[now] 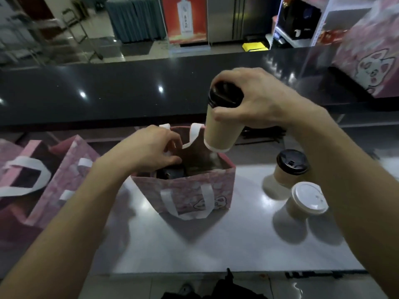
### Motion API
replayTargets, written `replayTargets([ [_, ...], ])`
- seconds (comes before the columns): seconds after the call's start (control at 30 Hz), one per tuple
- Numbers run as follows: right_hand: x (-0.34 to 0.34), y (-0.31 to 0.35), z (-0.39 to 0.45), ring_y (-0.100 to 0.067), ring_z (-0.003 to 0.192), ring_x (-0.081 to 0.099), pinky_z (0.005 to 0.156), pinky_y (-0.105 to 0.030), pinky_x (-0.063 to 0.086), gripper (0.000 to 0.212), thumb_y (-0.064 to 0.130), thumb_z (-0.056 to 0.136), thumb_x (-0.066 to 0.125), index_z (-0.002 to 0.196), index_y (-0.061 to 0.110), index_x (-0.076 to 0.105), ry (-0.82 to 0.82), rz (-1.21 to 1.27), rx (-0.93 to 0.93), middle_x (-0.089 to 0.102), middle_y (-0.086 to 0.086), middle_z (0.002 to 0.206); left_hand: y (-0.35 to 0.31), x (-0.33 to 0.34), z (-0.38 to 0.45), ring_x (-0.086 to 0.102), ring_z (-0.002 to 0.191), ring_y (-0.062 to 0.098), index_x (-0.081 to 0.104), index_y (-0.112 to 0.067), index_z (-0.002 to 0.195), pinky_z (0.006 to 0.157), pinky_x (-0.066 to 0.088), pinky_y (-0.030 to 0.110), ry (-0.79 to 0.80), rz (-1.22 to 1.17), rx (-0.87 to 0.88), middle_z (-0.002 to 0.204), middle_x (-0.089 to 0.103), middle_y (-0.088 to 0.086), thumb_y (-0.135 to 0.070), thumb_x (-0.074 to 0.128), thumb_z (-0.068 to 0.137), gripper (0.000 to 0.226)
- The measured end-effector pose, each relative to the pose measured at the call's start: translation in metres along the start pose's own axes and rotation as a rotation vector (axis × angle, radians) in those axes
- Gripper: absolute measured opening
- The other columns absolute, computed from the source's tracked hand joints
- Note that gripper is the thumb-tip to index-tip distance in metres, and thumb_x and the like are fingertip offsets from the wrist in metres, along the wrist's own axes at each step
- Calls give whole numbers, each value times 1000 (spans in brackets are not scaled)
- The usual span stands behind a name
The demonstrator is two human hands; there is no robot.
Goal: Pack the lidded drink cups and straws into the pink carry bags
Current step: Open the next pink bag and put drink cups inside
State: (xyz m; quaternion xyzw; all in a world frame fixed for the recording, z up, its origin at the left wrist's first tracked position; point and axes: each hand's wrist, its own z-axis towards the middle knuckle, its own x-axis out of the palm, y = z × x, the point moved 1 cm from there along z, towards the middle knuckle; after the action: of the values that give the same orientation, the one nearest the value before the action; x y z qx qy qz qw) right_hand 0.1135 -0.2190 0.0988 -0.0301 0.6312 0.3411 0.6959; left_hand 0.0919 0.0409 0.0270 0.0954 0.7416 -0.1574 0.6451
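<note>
Beige paper cup with a black lid (222, 124) is gripped at its top by the right hand (257, 98), lid uppermost, long axis tilted, above the open pink paper bag (190, 190), whose white handle (194, 134) is pinched by the left hand (151, 147).

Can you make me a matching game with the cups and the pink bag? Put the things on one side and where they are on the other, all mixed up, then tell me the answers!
Things:
1. Cup with white lid
2. Cup gripped at its black lid
3. Standing black-lid cup
4. Open pink bag

Places:
A. On the counter between the two arms
B. In the right hand, above the bag
C. On the counter, nearest the right forearm
D. On the counter, just behind the white-lid cup

Pairs: 1-C, 2-B, 3-D, 4-A
</note>
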Motion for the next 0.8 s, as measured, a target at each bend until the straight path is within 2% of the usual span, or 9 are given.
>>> replayTargets([
  [0.07,12,13,10,-19,106,61,91,-41,58,77,77,70,59,133,32,64,66,35,-32,62,5,118,16,8,-2,65,112,14,72,-36,128,95,58,39,73,18,-13,120,70,-11,-51,88,84,49],
  [0.17,36,20,20,-16,109,60,92,-37,57,73,78,72,67,135,41,61,243,18,-21,58,9,115,36,21,0,55,135,15,55,-36,152,115,46,37,26,32,54,145,62,-10,-67,89,71,93],
  [0.27,61,22,28,-15,109,62,90,-34,57,73,72,78,78,141,43,57,371,-4,-7,61,14,115,53,32,2,28,160,17,28,-29,170,134,18,42,15,86,75,173,35,-4,-89,79,60,135],
  [0.33,77,21,32,-16,106,64,90,-38,61,83,71,74,83,143,36,53,427,-52,49,64,9,120,60,39,3,8,167,20,9,-30,174,136,-5,50,38,100,82,181,15,-1,-101,65,54,149],
  [0.43,103,16,38,-15,102,63,86,-40,63,82,66,69,87,136,31,54,468,-194,79,62,8,122,62,51,4,-13,168,22,-10,-33,172,127,-22,62,78,105,100,183,-3,0,-108,52,50,156],
  [0.5,120,13,41,-18,107,60,84,-39,61,91,63,71,87,147,34,48,491,-298,50,53,8,127,60,57,7,-22,167,24,-11,-31,172,124,-24,67,80,130,115,183,-8,2,-109,51,49,159],
  [0.6,140,5,47,-22,115,59,84,-35,58,105,59,72,91,159,41,36,533,-373,34,51,6,133,59,62,10,-27,165,27,-12,-28,173,124,-24,69,77,121,156,182,-12,4,-109,55,51,161],
  [0.73,154,-4,57,-23,105,61,85,-40,61,116,58,65,96,159,41,30,560,-405,64,56,5,119,58,65,14,-31,164,30,-12,-26,173,122,-26,71,63,119,195,182,-14,4,-110,54,50,162],
  [0.8,158,-5,59,-26,107,62,82,-38,59,119,55,65,97,160,41,27,576,-466,81,56,0,126,59,65,15,-29,164,31,-12,-24,173,122,-25,71,58,129,189,182,-13,7,-111,50,50,163],
])
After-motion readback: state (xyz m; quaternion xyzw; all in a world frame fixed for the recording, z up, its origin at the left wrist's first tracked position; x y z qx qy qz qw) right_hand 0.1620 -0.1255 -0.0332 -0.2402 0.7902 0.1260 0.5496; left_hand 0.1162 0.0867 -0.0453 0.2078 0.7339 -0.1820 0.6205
